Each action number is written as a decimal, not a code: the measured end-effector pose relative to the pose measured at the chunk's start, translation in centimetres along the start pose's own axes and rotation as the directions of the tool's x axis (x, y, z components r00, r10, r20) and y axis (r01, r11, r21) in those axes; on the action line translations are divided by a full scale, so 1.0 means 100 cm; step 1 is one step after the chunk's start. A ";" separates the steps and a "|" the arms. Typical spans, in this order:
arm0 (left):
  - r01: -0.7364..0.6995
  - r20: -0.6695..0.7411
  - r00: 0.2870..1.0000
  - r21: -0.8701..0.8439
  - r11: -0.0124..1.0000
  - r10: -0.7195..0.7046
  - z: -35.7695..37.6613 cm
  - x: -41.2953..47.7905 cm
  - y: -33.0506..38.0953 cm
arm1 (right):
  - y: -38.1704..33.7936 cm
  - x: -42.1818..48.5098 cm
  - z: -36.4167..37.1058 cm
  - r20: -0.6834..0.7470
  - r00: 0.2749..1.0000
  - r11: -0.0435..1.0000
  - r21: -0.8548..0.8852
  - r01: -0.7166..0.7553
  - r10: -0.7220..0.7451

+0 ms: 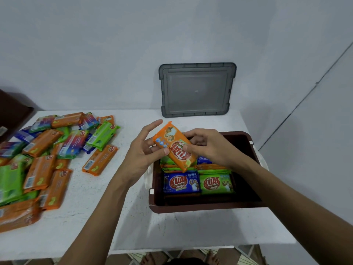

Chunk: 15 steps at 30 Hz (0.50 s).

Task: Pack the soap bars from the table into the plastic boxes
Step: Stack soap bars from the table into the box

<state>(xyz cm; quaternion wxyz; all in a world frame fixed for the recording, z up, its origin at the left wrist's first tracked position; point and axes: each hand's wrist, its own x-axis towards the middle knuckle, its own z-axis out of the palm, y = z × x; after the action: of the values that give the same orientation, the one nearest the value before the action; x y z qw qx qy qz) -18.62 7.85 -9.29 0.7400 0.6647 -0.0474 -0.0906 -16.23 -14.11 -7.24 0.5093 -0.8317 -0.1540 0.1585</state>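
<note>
– Your left forearm (104, 211) and right forearm (277, 190) reach in from the near edge and meet over the dark brown plastic box (191, 209). Both hands hold one orange plastic-wrapped soap bar (174, 148) there, tilted in the air above the far-left stack.

– Yes: your left hand (143, 152) pinches its left end between thumb and fingers, forefinger sticking up straight. Your right hand (209, 146) curls round the right edge, thumb on the printed face.

– By the look of it, that bar is a firm rectangular block, light enough for one hand, under glossy film that is probably slick. Take it by the long edges, not the crimped end seals, which would likely just crumple.

– It should stand a small drop, so you need no delicate touch. The wrapper may slide on its neighbours, though. At the near side of the box, a blue-wrapped bar (181, 181) and a green-wrapped bar (216, 183) lie flat, label up, with more stacked behind them.

– The box walls look stiff and smooth. The white table (133, 217) is matt and speckled.

– To your left a loose heap of orange, green and blue bars (44, 159) lies jumbled, well apart from the box. At the far side, a grey translucent rectangular lid (197, 89) leans against the wall.
</note>
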 end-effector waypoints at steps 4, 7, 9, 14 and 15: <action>-0.056 -0.006 0.998 0.114 0.992 0.057 0.005 0.004 -0.001 | 0.000 -0.004 -0.003 0.041 0.998 0.988 0.147 -0.045 0.039; -0.137 -0.043 0.987 0.292 0.947 0.156 0.002 0.007 -0.007 | 0.004 -0.009 -0.004 0.068 0.994 0.970 0.218 -0.104 0.092; -0.189 -0.051 0.971 0.430 0.883 0.233 -0.003 0.010 -0.013 | 0.007 -0.012 -0.005 0.053 0.991 0.954 0.267 -0.133 0.123; -0.230 -0.018 0.951 0.621 0.749 0.307 -0.012 0.010 -0.027 | 0.016 -0.023 -0.014 0.110 0.967 0.897 0.360 -0.255 0.231; -0.233 -0.004 0.952 0.642 0.730 0.307 -0.012 0.009 -0.030 | 0.019 -0.027 -0.015 0.120 0.964 0.881 0.393 -0.264 0.235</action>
<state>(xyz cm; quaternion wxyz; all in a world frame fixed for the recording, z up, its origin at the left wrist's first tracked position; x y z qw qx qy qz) -17.68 8.56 -12.43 0.4789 0.8648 -0.1307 0.0757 -17.83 -17.22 -8.00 0.6405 -0.7147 -0.0269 0.2799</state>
